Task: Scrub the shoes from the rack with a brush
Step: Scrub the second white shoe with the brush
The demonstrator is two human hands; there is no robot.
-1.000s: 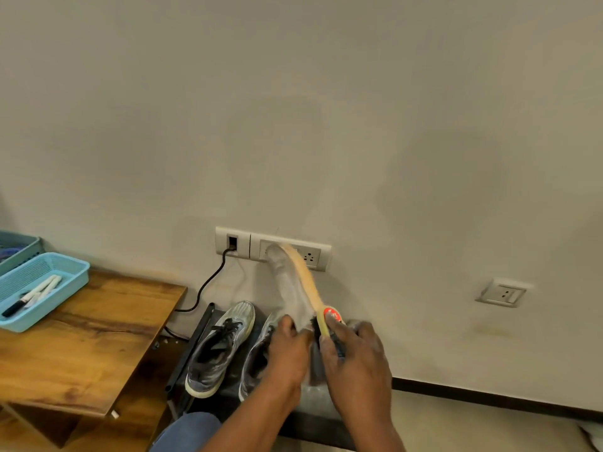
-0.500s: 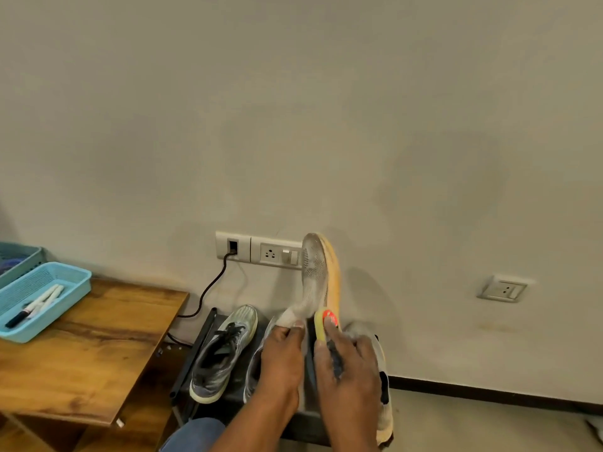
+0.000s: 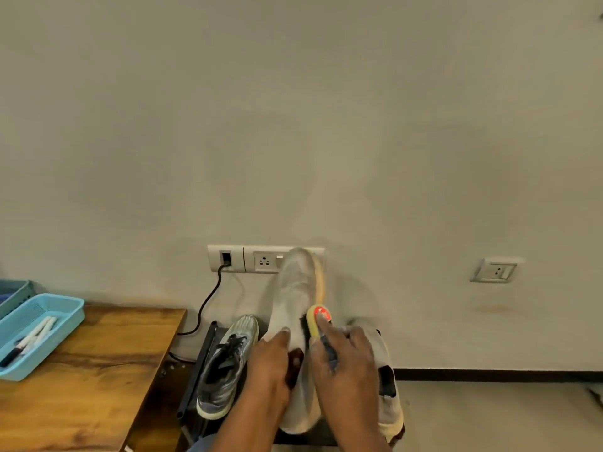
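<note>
Since the earlier frame the white shoe (image 3: 293,288) has tilted left, its toe now covering the right end of the wall socket plate (image 3: 248,259). The left hand (image 3: 270,363) grips the shoe at its collar, fingers curled around it. The right hand (image 3: 342,363) holds the brush (image 3: 318,321), fingers clamped on its handle, bristles against the shoe's right side near the orange sole edge. Below, a grey sneaker (image 3: 225,367) and a second white shoe (image 3: 385,380) lie on the black rack (image 3: 199,363). The wooden table (image 3: 98,380) stands just left of the rack, a blue tray (image 3: 70,318) near its far edge. Open floor (image 3: 489,415) lies to the right.
</note>
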